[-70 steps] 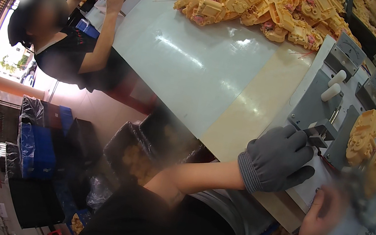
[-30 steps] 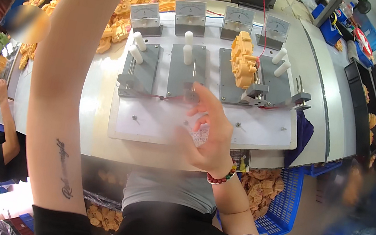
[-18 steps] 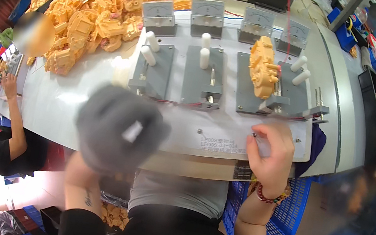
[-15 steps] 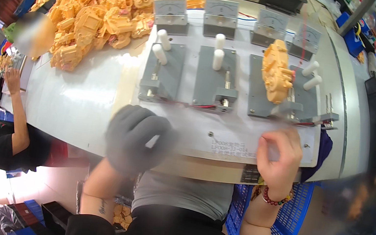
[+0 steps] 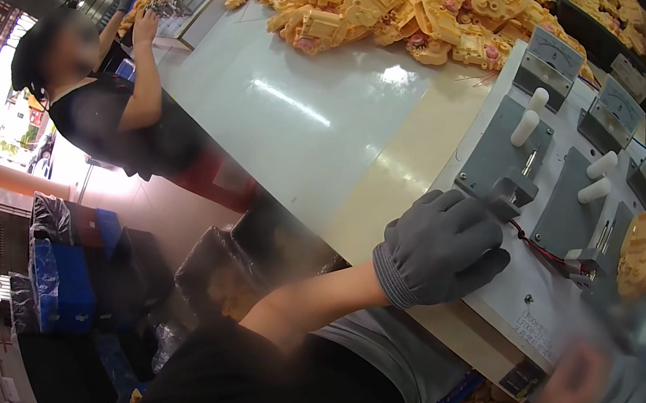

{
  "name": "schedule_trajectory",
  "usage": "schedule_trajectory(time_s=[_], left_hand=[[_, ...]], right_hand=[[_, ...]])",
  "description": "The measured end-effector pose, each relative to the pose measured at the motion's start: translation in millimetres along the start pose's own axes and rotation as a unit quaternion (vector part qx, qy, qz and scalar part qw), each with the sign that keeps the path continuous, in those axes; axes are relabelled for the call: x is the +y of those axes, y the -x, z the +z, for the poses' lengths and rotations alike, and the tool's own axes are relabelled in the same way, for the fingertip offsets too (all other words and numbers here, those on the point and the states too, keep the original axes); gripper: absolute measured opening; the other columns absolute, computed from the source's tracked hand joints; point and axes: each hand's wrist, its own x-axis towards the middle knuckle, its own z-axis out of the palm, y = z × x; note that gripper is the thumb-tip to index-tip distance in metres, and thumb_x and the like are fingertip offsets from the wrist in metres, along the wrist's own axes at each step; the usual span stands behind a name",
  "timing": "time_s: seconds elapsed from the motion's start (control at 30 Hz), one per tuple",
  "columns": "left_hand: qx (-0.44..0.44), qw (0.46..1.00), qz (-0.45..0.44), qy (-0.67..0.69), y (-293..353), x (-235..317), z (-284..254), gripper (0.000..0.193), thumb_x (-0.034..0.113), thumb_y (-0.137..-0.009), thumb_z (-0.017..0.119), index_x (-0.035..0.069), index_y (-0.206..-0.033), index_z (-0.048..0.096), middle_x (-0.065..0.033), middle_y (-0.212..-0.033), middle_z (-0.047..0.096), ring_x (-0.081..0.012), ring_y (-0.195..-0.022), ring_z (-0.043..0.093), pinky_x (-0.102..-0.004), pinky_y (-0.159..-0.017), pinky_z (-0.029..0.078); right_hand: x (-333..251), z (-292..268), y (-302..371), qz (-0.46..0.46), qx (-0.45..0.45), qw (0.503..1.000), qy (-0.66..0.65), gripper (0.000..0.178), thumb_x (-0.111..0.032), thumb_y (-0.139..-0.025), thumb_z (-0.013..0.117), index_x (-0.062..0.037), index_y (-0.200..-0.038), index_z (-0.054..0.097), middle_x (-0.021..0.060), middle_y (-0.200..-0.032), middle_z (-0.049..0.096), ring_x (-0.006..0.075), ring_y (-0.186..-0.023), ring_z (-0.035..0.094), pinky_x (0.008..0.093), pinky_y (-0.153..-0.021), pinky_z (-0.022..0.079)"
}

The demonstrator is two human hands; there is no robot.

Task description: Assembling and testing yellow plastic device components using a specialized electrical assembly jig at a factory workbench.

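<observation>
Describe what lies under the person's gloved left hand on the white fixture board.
The gloved left hand rests on the white fixture board, at the near end of a grey plate with a small grey clamp block. Whatever sits directly beneath the palm is covered.

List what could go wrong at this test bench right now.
1. The gloved left hand rests by a grey clamp block and a thin red wire; the glove may snag it.
2. The right hand is motion-blurred near the fixture board's edge and might knock the yellow part seated there.
</observation>
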Motion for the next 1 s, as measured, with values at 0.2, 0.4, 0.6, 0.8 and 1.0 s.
schedule_trajectory(time_s=[0.2,0.4,0.6,0.8,1.0], left_hand=[[-0.002,1.0,0.017,0.0,-1.3,-3.1,-2.2,0.019,0.015,-0.069,0.075,0.01,-0.077,0.06,-0.0054,-0.073,0.056,-0.0255,-0.065,0.057,-0.036,-0.058,0.046],[-0.008,1.0,0.015,-0.004,-0.3,-3.3,-0.2,0.019,0.015,-0.069,0.075,0.01,-0.078,0.06,-0.0056,-0.073,0.057,-0.0255,-0.065,0.057,-0.036,-0.058,0.045],[-0.017,1.0,0.013,0.004,0.0,-2.9,-1.9,0.02,0.016,-0.069,0.075,0.01,-0.078,0.059,-0.0055,-0.073,0.056,-0.0255,-0.065,0.056,-0.0358,-0.059,0.045],[-0.036,0.999,0.017,-0.005,-1.5,-2.5,-1.4,0.02,0.016,-0.07,0.075,0.01,-0.078,0.059,-0.0053,-0.073,0.056,-0.025,-0.065,0.056,-0.0356,-0.058,0.045],[-0.042,0.999,0.009,-0.012,-2.4,-3.1,-1.2,0.019,0.017,-0.07,0.075,0.01,-0.077,0.059,-0.005,-0.073,0.056,-0.0247,-0.065,0.056,-0.0356,-0.059,0.045]], right_hand=[[-2.4,-5.5,-2.1,0.013,-0.027,0.999,-0.016,0.007,0.005,-0.085,0.055,0.0047,-0.09,0.059,0.01,-0.082,0.051,0.0208,-0.075,0.049,0.0288,-0.066,0.039],[-2.4,-7.9,2.1,0.073,-0.029,0.996,-0.053,0.007,0.004,-0.086,0.054,0.0045,-0.092,0.059,0.0098,-0.084,0.052,0.0192,-0.077,0.05,0.0264,-0.068,0.04],[-1.1,-9.1,3.1,0.09,-0.027,0.995,-0.045,0.008,0.002,-0.085,0.057,0.0035,-0.093,0.059,0.0092,-0.085,0.052,0.0188,-0.078,0.05,0.0264,-0.071,0.042],[3.9,-10.3,6.7,0.131,-0.027,0.991,-0.029,0.006,0.0,-0.087,0.06,0.0037,-0.092,0.059,0.0087,-0.087,0.053,0.0194,-0.081,0.051,0.0264,-0.075,0.041],[-2.9,-6.1,0.9,0.181,-0.022,0.982,-0.048,0.008,-0.004,-0.089,0.06,0.004,-0.092,0.059,0.0076,-0.088,0.054,0.0179,-0.083,0.051,0.0258,-0.077,0.041]])
